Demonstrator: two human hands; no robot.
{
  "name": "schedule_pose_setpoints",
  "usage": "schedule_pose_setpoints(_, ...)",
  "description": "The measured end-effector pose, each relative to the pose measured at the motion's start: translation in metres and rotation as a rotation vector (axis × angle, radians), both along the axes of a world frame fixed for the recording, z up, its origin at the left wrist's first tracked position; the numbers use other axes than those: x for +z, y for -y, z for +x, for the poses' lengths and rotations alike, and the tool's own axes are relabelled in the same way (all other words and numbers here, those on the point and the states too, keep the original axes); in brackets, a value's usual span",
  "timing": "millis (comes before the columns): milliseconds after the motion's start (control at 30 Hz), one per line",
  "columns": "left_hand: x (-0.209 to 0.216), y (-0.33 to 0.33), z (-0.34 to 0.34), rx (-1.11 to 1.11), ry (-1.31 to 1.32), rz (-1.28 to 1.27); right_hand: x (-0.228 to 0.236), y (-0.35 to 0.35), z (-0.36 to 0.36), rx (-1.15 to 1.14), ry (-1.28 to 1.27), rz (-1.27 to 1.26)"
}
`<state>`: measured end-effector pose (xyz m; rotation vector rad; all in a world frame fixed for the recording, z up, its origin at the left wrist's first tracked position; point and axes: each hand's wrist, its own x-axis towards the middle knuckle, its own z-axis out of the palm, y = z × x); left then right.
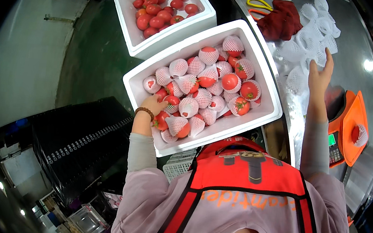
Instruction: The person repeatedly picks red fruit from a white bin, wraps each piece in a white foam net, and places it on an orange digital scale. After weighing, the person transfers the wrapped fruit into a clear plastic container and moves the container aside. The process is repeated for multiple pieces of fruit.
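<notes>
The tomatoes (231, 82) are bright red with green star-shaped tops; their foam nets (188, 107) are white in a fine diamond mesh, the red showing through as pink dots; the near box (265, 106) and the far box (177, 33) are plain white; the loose nets (315, 37) are white mesh on a silver-grey table (362, 39); the cloth (282, 21) is dark red; the scale (348, 133) is orange with a green-lit screen (331, 140); the apron (253, 176) is red edged in black; the shirt (235, 217) is dusty mauve with orange lettering; the bracelet (145, 110) is brown.
</notes>
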<state>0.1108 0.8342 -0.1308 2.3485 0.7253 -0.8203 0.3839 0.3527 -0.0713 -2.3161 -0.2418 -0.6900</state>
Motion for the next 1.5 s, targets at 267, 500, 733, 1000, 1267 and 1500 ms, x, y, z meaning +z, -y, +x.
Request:
schedule_pose_setpoints(267, 0.013, 0.02, -0.029, -0.271, -0.188, 0.004, -0.01, -0.058, -0.126, 0.403, -0.535, 0.323)
schedule_pose_setpoints(500, 0.07, 0.043, -0.026, -0.35, -0.081, 0.216, 0.002, -0.093, -0.175, 0.615, -0.582, 0.301)
schedule_pose_setpoints(733, 0.137, 0.09, -0.006, 0.338, 0.721, -0.757, 0.045, -0.108, -0.184, 0.925, -0.734, 0.528)
schedule_pose_setpoints(1000, 0.123, 0.252, 0.05, 0.572, 0.522, -1.88, 0.089, -0.065, -0.175, 0.557, -0.348, 0.734)
schedule_pose_setpoints(1267, 0.121, 0.342, 0.077, 0.442, 0.218, -1.952, 0.1, 0.042, -0.19, 0.4, -0.407, 0.684)
schedule_pose_setpoints(1500, 0.12, 0.39, 0.087, 0.492, -0.257, -2.267, 0.082, 0.091, -0.202, 0.287, -0.553, 1.095)
